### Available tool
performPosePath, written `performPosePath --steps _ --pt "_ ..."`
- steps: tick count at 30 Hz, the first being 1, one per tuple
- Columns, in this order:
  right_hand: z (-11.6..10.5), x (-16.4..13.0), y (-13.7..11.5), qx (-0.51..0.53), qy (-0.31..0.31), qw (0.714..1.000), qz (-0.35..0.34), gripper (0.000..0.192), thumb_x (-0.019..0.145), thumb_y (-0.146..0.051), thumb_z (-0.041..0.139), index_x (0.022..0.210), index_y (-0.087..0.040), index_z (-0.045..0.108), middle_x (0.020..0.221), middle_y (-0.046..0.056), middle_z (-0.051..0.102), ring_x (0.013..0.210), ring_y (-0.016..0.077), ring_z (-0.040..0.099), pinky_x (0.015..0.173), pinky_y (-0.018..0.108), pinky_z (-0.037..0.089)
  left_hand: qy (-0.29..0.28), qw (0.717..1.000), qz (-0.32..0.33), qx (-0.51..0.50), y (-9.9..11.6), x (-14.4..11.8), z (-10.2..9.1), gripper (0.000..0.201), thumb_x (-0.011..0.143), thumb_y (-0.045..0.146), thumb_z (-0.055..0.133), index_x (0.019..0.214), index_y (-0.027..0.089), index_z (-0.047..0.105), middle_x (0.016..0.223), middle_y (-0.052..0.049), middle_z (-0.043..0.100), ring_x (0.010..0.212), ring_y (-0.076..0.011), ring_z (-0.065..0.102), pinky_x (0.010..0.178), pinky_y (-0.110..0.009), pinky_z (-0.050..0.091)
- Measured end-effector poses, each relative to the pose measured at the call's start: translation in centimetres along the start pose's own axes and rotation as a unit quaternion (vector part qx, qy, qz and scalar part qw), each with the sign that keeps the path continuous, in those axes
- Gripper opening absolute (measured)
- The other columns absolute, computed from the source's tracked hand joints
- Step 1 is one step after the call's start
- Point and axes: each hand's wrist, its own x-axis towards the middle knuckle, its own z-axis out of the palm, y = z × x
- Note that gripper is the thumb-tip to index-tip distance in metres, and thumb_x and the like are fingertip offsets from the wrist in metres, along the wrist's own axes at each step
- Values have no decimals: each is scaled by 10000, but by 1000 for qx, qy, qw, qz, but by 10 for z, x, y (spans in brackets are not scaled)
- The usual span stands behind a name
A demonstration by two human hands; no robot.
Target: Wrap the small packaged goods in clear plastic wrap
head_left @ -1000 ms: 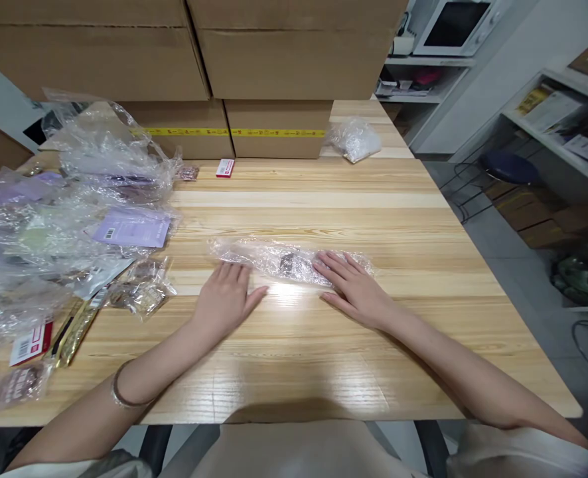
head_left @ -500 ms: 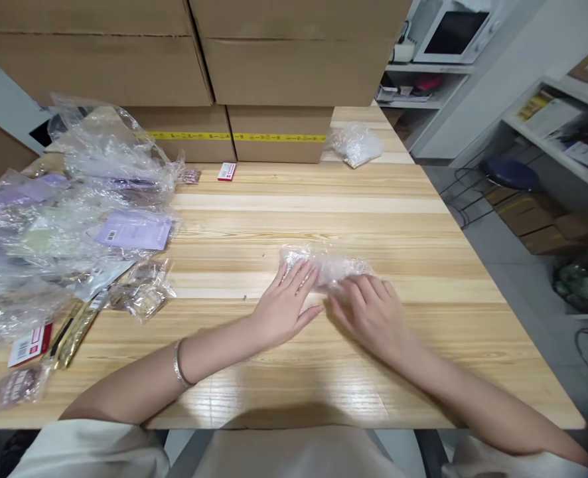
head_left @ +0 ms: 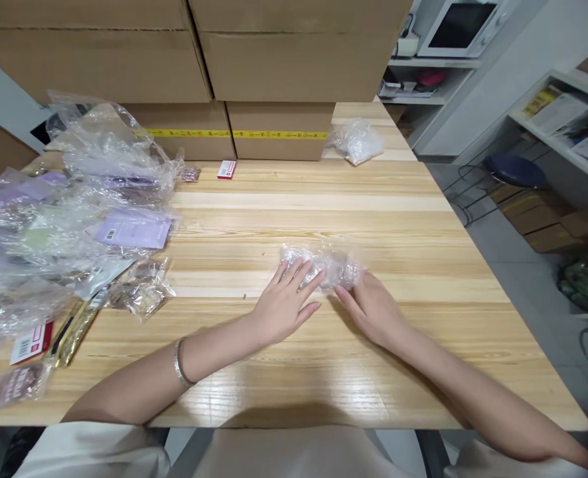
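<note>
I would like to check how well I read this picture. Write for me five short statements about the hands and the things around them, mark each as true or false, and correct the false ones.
1. The left hand lies on the clear plastic wrap. True.
2. The right hand is well apart from this wrap. False: it touches the wrap's right end.
3. The bracelet is worn on the right forearm. False: it is on the left forearm.
4. The purple packet lies to the left of both hands. True.
5. The yellow tape runs across the lower cardboard boxes. True.
</note>
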Motion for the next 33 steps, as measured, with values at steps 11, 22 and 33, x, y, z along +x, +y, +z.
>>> performPosePath --steps 11,22,33 --pt "15 18 -11 -32 -26 981 -187 818 991 -499 457 1608 -139 56 1613 150 299 1524 266 176 1233 522 224 3 997 54 -61 -8 5 -9 451 951 287 506 1369 124 549 1491 -190 472 1445 -338 366 1231 -549 204" --pt "6 46 16 -22 -49 967 -247 528 959 -217 457 1475 -103 448 1507 155 477 1431 253 409 1169 458 381 192 965 -4 -179 -57 -18 -51 205 950 209 511 1093 168 652 1074 -108 704 1077 -233 634 960 -410 491" --pt "-12 181 120 188 283 903 263 440 945 -443 409 1263 -147 481 1010 139 683 912 271 664 812 418 524 211 916 -177 -292 -90 -44 -49 316 997 393 418 1126 182 614 913 -62 710 885 -196 675 838 -343 513"
